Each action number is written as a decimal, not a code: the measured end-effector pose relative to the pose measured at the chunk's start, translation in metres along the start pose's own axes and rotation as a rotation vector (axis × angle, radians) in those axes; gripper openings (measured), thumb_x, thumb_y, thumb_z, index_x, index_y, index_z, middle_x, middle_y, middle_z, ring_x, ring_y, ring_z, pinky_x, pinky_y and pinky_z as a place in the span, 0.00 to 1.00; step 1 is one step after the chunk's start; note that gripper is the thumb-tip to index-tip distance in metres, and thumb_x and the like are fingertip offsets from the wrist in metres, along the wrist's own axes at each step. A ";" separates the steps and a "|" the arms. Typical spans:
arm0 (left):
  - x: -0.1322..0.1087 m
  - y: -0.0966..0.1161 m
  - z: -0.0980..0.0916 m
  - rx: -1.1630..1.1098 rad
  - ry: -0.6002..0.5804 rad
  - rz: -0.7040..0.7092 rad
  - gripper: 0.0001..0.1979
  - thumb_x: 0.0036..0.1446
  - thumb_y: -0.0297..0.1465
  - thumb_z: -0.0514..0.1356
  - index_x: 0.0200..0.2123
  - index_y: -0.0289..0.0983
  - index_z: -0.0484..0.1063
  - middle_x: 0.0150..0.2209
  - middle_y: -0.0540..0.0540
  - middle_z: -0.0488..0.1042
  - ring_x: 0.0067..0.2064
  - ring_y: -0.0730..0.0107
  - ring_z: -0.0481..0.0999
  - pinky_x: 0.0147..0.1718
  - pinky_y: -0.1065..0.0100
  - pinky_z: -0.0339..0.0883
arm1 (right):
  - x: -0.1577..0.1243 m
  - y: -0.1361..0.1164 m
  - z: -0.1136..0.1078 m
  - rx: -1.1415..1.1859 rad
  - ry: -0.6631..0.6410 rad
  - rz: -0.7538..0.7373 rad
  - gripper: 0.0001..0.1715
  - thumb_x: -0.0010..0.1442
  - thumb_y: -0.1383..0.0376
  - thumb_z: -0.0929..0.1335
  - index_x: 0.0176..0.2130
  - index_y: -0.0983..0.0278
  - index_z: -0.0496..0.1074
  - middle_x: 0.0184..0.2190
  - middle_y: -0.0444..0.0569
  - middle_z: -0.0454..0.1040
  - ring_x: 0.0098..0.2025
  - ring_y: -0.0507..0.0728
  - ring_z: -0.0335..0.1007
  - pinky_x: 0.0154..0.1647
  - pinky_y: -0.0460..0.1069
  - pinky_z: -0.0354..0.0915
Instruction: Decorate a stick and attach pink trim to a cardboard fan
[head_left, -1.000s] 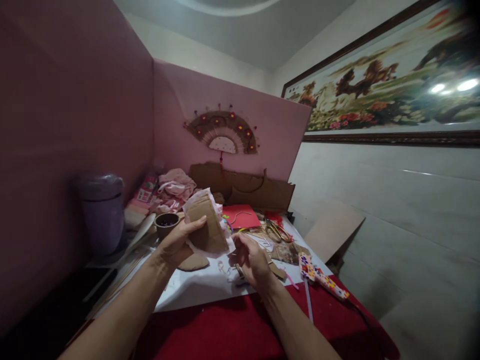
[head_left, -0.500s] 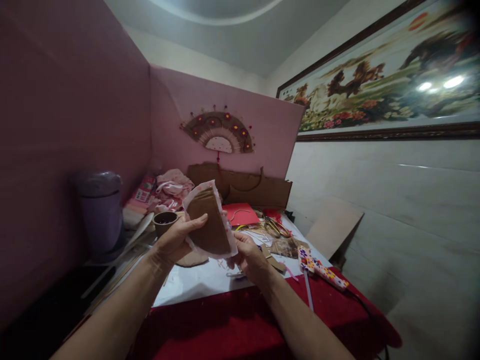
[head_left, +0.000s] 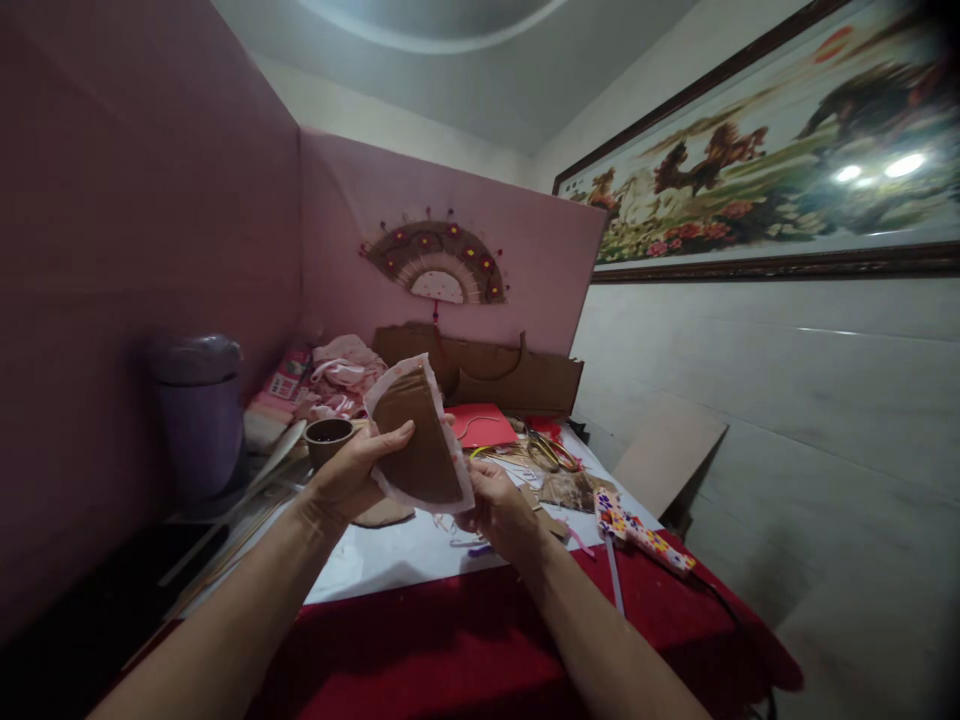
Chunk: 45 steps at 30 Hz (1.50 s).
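Judging the cloth-edged cardboard (head_left: 421, 455) light, stiff but creasable, I'd grip it flat where my left hand (head_left: 351, 485) clamps it; whether my right hand (head_left: 501, 508) pinches, I can't tell.

One cardboard piece (head_left: 416, 445) in the left hand (head_left: 356, 475), one cup (head_left: 322, 452) beyond that hand, one red sheet (head_left: 491, 432) and one pair of scissors (head_left: 544, 452) beyond the right hand (head_left: 496, 508), one flowered glue gun (head_left: 637, 537) rightward
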<state>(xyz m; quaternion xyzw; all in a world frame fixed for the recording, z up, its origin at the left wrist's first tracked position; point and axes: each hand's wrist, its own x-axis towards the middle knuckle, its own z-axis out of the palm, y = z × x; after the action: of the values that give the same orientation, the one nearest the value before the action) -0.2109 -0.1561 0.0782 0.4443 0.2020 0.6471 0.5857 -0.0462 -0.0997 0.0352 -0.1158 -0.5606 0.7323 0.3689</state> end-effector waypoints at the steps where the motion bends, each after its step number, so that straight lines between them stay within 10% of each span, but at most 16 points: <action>1: 0.000 0.000 0.000 -0.005 -0.002 -0.002 0.15 0.55 0.24 0.58 0.46 0.32 0.72 0.42 0.40 0.78 0.41 0.61 0.78 0.43 0.64 0.71 | 0.001 0.001 -0.001 -0.017 0.008 0.006 0.20 0.48 0.53 0.72 0.22 0.65 0.67 0.12 0.37 0.60 0.11 0.44 0.48 0.11 0.42 0.45; 26: -0.001 -0.003 0.004 0.004 0.006 -0.051 0.20 0.54 0.25 0.59 0.52 0.34 0.68 0.41 0.39 0.79 0.40 0.57 0.78 0.43 0.59 0.71 | 0.002 0.006 -0.001 -0.132 0.021 -0.014 0.29 0.46 0.43 0.70 0.18 0.65 0.64 0.10 0.37 0.59 0.11 0.45 0.48 0.09 0.42 0.49; 45: 0.005 -0.006 0.003 0.001 0.151 -0.032 0.21 0.49 0.24 0.63 0.49 0.32 0.69 0.38 0.38 0.79 0.38 0.56 0.79 0.39 0.58 0.73 | -0.005 0.007 0.004 -0.823 0.170 -0.360 0.32 0.60 0.45 0.58 0.16 0.62 0.60 0.11 0.41 0.59 0.15 0.49 0.53 0.19 0.45 0.48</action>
<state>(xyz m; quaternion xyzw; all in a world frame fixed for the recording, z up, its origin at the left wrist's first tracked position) -0.2048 -0.1509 0.0765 0.3912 0.2528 0.6692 0.5789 -0.0479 -0.1066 0.0286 -0.2133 -0.7838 0.3606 0.4584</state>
